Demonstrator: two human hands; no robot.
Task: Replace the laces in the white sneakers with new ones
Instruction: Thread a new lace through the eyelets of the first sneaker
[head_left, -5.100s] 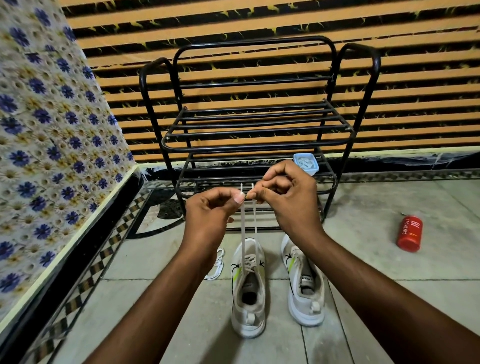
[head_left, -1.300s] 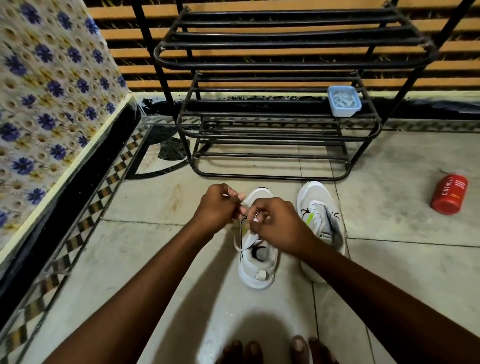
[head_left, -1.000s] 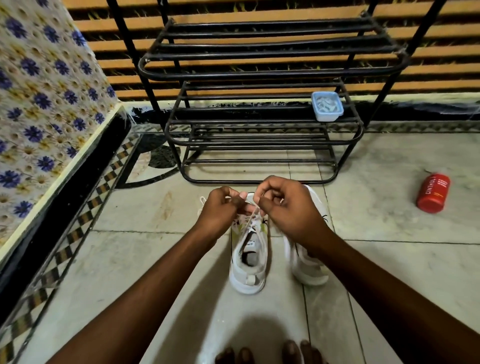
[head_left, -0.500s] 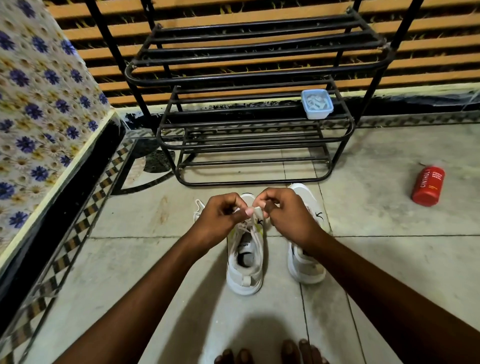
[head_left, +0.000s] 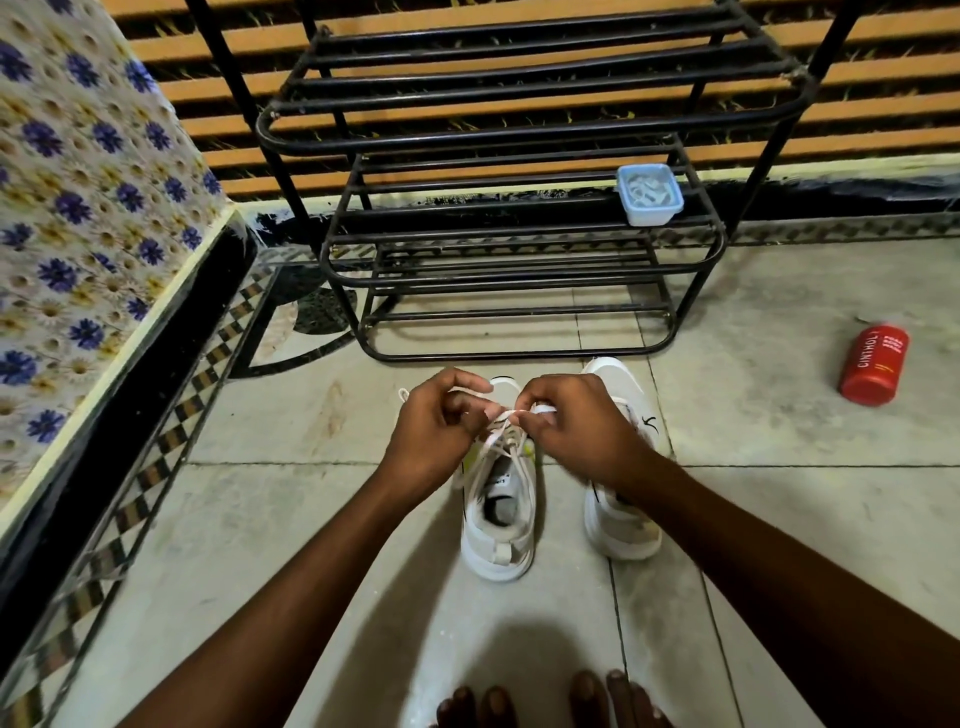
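Fingers (head_left: 485, 415) on both my hands are pinching the lace (head_left: 511, 414) over the shoe (head_left: 498, 519), but pulling hard might be yanking it loose.

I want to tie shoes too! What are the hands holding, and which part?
Both hold the white lace of the left sneaker. The left hand and right hand each pinch a stretch of lace just above the shoe's front.

The curled hands (head_left: 511, 423) cover the toe of the left white sneaker (head_left: 498, 525). At twelve o'clock, the black metal shoe rack (head_left: 519, 156) runs off frame; toes cut at six.
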